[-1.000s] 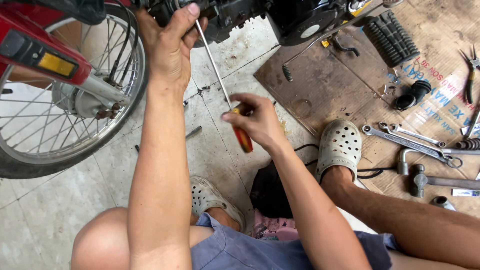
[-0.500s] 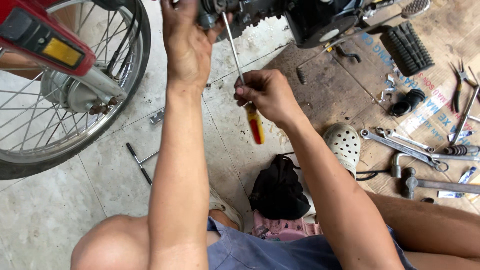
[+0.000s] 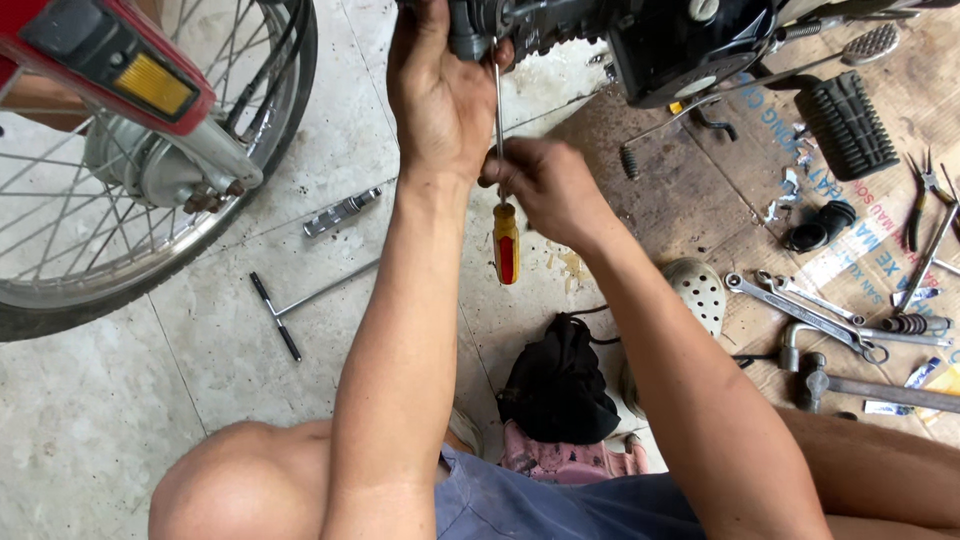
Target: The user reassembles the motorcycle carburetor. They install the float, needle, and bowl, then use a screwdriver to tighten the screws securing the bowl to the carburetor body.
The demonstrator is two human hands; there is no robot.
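Observation:
My left hand (image 3: 440,95) reaches up and grips a dark part on the underside of the motorcycle engine (image 3: 660,40) at the top of the view. My right hand (image 3: 545,185) is closed around the metal shaft of a screwdriver just above its yellow and red handle (image 3: 506,245). The shaft (image 3: 497,100) runs nearly straight up, beside my left palm, with its tip hidden at the engine. The handle hangs below my right fingers.
A spoked rear wheel (image 3: 150,170) with a red fender stands at left. On the tile floor lie a T-handle wrench (image 3: 290,305) and a footpeg (image 3: 342,212). Cardboard (image 3: 690,190) at right carries wrenches (image 3: 800,305), pliers, a hammer (image 3: 860,385), rubber pedal pad (image 3: 850,125). A black rag (image 3: 558,385) lies by my legs.
The screwdriver has swung from slanted to nearly upright, and my right hand has slid up from the handle to the shaft. The view has shifted so the floor tools show more.

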